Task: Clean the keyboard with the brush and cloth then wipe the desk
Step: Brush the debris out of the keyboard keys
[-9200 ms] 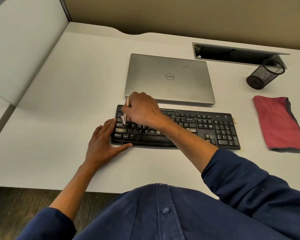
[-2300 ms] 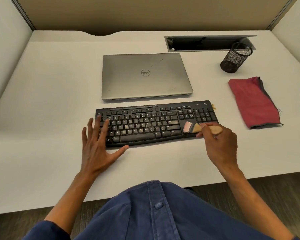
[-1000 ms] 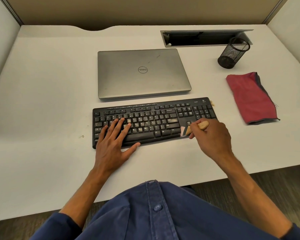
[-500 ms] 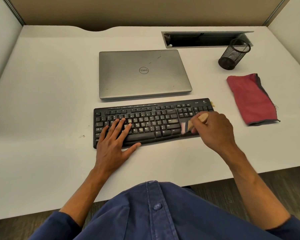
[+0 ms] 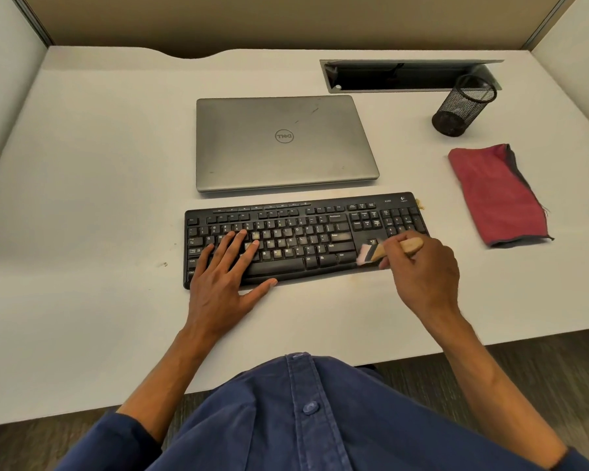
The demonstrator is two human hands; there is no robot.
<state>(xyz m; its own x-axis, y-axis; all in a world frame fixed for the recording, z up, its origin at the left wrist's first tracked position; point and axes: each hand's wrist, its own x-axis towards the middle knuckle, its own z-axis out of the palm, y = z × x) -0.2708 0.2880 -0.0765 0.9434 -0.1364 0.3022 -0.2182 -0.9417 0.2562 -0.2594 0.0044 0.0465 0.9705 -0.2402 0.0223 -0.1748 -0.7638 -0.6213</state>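
A black keyboard [image 5: 313, 232] lies across the middle of the white desk [image 5: 92, 205]. My left hand [image 5: 225, 280] rests flat on its left half, fingers spread over the keys and thumb along the front edge. My right hand [image 5: 422, 277] grips a small wooden-handled brush [image 5: 381, 251]. The pale bristles touch the keyboard's lower right part, near the arrow keys. A folded red cloth [image 5: 493, 195] lies on the desk to the right of the keyboard, apart from both hands.
A closed silver laptop [image 5: 283, 144] lies just behind the keyboard. A black mesh pen cup [image 5: 463, 105] leans at the back right beside an open cable slot [image 5: 398, 76]. Partition walls enclose the desk on the left, back and right. Small crumbs [image 5: 421, 203] lie by the keyboard's right corner.
Over the last second my right hand made short strokes with the brush over the keyboard's lower right area. My left hand stayed flat on the left keys. Earlier it brushed the left end.
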